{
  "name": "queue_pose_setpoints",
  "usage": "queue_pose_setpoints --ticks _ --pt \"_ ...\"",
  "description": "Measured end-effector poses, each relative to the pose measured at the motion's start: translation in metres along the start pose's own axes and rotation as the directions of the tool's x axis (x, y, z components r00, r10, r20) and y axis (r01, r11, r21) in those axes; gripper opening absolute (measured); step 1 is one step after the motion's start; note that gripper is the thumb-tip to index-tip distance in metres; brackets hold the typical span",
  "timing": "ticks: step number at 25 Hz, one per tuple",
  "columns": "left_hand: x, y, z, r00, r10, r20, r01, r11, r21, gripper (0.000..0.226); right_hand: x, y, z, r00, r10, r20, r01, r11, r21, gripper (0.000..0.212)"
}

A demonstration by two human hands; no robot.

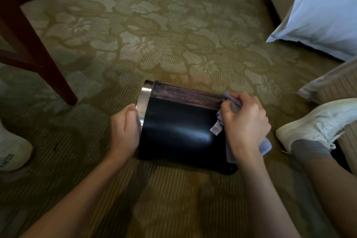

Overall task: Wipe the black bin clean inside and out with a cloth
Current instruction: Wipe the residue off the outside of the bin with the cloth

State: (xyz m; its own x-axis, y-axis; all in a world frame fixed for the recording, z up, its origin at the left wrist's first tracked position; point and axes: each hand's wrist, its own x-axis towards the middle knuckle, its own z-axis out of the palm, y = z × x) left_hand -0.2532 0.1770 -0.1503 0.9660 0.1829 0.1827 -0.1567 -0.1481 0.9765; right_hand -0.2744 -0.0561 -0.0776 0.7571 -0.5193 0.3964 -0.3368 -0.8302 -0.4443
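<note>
Head view, looking down at a black bin (177, 135) lying on its side on the floral carpet (154, 35), its mouth turned to the left and its base to the right, between the person's two arms. The left hand (125, 129) is curled over the chrome rim (144, 98) at the mouth, thumb outside and fingertips hidden past the edge, steadying the bin. The right hand (245, 121) is clenched round a bunched grey-lilac cloth (217, 128) and presses it against the base end, right where the wood-grain band (185, 95) along the upper side stops. A white trainer (313, 123) sits near the base.

The step in hand looks like the outside wipe, with the inside probably yet to come; nothing here shows the interior. To do it well, I would run the cloth in long strokes from base to rim along the length, not in short dabs, since the glossy black side carries a bright highlight and would show streaks as readily. The left hand should hold the rim firmly and roll the bin a little after each pass, so the side now against the carpet gets its turn. The seam beside the band likely traps dust, so a fingertip through the cloth along that edge would help. Refold the cloth to a fresh face before going inside
</note>
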Motion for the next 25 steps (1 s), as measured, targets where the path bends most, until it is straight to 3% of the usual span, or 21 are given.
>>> queue_pose_setpoints --ticks 3,8,11,13,17,21,23,25 --pt "0.008 -0.009 0.008 0.999 -0.025 -0.023 0.023 0.998 -0.067 0.034 0.008 -0.037 0.026 1.000 -0.021 0.009 0.021 1.000 -0.005 0.019" --pt "-0.009 -0.022 0.015 0.997 0.030 -0.077 -0.033 0.999 -0.030 0.036 -0.053 -0.130 0.059 0.933 -0.351 0.083 0.337 0.930 0.147 0.015" --pt "-0.015 -0.020 0.010 0.999 0.039 -0.016 -0.040 0.996 -0.075 0.037 -0.056 -0.114 0.051 0.903 -0.412 0.124 0.392 0.906 0.160 0.017" --pt "-0.015 -0.020 0.004 0.998 0.000 0.055 0.004 0.998 -0.065 0.040 -0.041 -0.068 0.032 0.941 -0.324 0.102 0.318 0.946 0.068 0.018" --pt "-0.001 -0.003 -0.003 0.980 -0.142 0.138 0.148 0.988 -0.040 0.043 -0.021 0.025 -0.007 1.000 -0.001 -0.026 0.002 1.000 0.019 0.022" --pt "0.006 0.015 0.005 0.956 -0.257 0.143 0.279 0.946 -0.167 0.040 -0.032 0.031 -0.015 0.999 0.053 -0.010 -0.053 0.998 0.040 0.021" --pt "0.000 0.013 0.004 0.974 -0.204 0.094 0.212 0.974 -0.076 0.042 -0.038 0.012 -0.014 0.996 0.083 0.021 -0.085 0.991 0.107 0.022" --pt "-0.011 0.012 0.003 0.985 -0.153 0.085 0.158 0.986 -0.053 0.042 -0.057 -0.025 -0.003 0.997 -0.011 0.081 -0.002 0.987 0.160 0.022"
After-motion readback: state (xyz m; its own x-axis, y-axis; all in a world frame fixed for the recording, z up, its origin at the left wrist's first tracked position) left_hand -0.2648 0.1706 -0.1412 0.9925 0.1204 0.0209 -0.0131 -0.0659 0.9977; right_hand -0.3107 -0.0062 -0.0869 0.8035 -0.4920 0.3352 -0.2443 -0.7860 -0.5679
